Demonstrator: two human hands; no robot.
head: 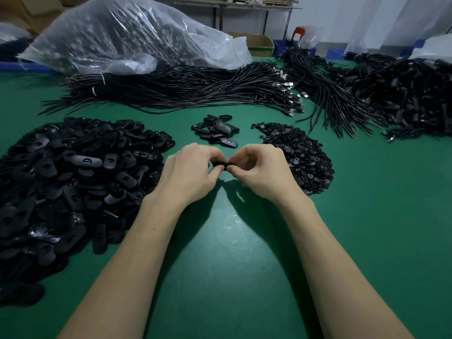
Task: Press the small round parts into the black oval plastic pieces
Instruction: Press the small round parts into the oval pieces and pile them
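Note:
My left hand (190, 170) and my right hand (259, 170) meet over the green table, fingers curled, and pinch one black oval piece (223, 165) between them. Only a sliver of that piece shows between the fingertips. A big heap of black oval pieces (71, 182) lies to the left. A heap of small round parts (303, 157) lies to the right, just beside my right hand. A small cluster of oval pieces (216, 129) sits straight ahead, beyond my hands.
Bundles of black cables (186, 90) stretch across the back of the green table (227, 253), with more cable piles (401, 99) at the right. A large clear plastic bag (127, 37) full of dark parts lies at the back left.

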